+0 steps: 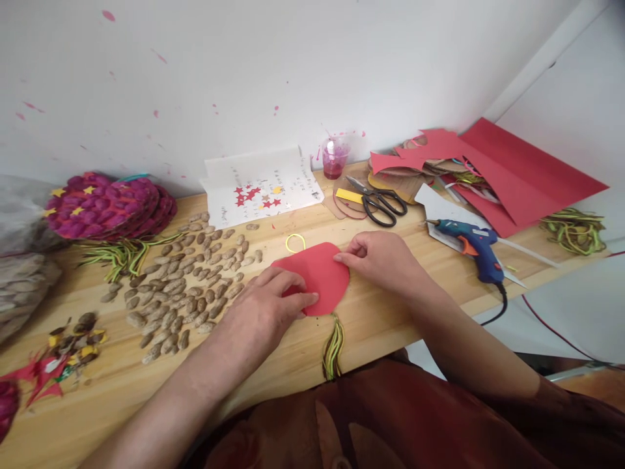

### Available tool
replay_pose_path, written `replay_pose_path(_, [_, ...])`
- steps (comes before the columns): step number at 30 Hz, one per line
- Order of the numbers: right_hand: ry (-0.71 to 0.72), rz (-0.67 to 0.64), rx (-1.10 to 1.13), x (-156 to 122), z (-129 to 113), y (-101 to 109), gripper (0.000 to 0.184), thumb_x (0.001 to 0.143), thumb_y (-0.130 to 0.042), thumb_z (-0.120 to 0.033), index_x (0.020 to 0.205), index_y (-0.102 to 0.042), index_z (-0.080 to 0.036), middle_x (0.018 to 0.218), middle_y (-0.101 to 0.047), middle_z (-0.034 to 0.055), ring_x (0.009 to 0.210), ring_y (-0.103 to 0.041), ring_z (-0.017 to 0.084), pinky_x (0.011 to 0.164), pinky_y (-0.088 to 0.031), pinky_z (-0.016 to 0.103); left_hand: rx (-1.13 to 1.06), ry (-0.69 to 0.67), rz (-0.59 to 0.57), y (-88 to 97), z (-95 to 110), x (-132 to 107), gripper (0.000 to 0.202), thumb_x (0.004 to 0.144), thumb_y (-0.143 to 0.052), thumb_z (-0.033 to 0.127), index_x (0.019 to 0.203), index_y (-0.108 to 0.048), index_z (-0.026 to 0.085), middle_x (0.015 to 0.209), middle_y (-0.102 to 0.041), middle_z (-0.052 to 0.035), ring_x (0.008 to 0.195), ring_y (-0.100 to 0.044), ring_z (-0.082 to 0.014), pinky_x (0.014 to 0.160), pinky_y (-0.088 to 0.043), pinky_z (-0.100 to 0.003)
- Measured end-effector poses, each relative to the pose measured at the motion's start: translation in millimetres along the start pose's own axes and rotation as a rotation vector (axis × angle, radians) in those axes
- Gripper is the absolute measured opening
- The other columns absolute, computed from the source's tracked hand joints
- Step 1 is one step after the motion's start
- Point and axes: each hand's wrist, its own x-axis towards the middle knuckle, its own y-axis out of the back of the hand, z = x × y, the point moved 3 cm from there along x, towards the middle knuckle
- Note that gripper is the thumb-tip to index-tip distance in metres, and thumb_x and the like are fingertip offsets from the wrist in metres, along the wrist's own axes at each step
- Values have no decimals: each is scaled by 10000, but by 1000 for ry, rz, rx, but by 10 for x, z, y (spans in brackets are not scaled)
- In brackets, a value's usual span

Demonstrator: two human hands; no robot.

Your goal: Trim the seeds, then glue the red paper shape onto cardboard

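A rounded red paper shape [319,273] lies flat on the wooden table [381,319] in front of me. My left hand [266,306] rests palm down on its left part, fingers stretched flat across it. My right hand [375,257] pinches the shape's upper right edge between thumb and fingers. A yellow loop [295,243] shows at the shape's top edge, and a tassel of green and yellow strands [333,348] hangs from under its lower edge toward me.
Several peanut shells [190,286] are scattered left of the shape. Purple shell-covered discs [107,205] are stacked at far left. Behind lie a star-stickered paper sheet [261,185], black scissors [378,198], a pink jar [334,156], a blue glue gun [476,244] and red paper sheets [517,172].
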Motion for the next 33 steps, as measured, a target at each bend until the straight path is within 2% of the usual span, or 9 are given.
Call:
replay_pose_path(5, [16,-29,-12,-9,10,6,242,801,-680,-435,686,-680,-223,718,-699,-3,664,-573,141,612,-349,299,46,12,-48,13,31,-10,302,975,-526,184,1170,-716,315,1162,-653,-41,1088,-563,-212,932,-513,-369])
replay_pose_path(8, [26,-41,-24,-11,12,9,270,814,-661,-440,658,-654,-220,681,-685,-7,630,-557,136,596,-337,300,79,42,-56,41,55,-24,307,974,-530,190,1186,-706,326,1344,-587,-53,1236,-520,-245,1004,-489,-411])
replay_pose_path(11, [25,-48,-25,-16,6,19,267,821,-648,-430,657,-648,-219,672,-680,-5,623,-557,135,596,-337,297,80,46,-85,44,73,-41,309,983,-524,197,1217,-677,329,1484,-512,-25,1356,-444,-252,1070,-445,-434])
replay_pose_path(19, [17,-79,-21,-6,26,-3,272,796,-663,-487,705,-650,-231,689,-690,-15,636,-581,147,600,-355,295,8,-8,-83,71,54,-11,263,999,-504,231,1185,-678,299,1369,-628,-10,1242,-547,-222,1040,-465,-419])
replay_pose_path(22, [10,-75,-41,4,30,-14,285,787,-663,-513,710,-658,-239,688,-690,-13,636,-588,155,590,-360,297,-104,-2,42,214,-3,0,242,993,-509,211,1141,-698,237,1203,-708,-41,1108,-626,-186,987,-501,-349])
replay_pose_path(24, [-1,-78,-61,6,30,-16,279,783,-663,-513,707,-659,-245,685,-691,-10,635,-592,162,580,-361,298,-112,101,176,325,-97,-15,273,984,-487,147,1159,-687,210,1125,-727,-54,1040,-652,-175,939,-521,-326])
replay_pose_path(26, [2,-73,-70,8,27,-14,282,783,-659,-518,703,-656,-248,692,-697,-7,637,-596,165,578,-366,299,-71,188,243,395,-193,-41,277,966,-500,121,1158,-685,198,1077,-733,-59,987,-666,-179,899,-533,-328])
replay_pose_path(29, [20,-63,-73,13,23,-13,300,780,-653,-535,699,-641,-247,698,-699,-6,633,-595,165,580,-367,300,-21,167,171,399,-276,-67,252,949,-520,111,1067,-722,205,1021,-736,-53,943,-669,-185,884,-532,-340])
replay_pose_path(33, [7,-82,-92,21,37,-25,316,783,-643,-554,706,-626,-248,693,-690,-13,634,-591,165,585,-358,302,-12,124,50,336,-329,-96,355,918,-473,31,1040,-739,232,1047,-718,-41,975,-644,-182,909,-514,-340])
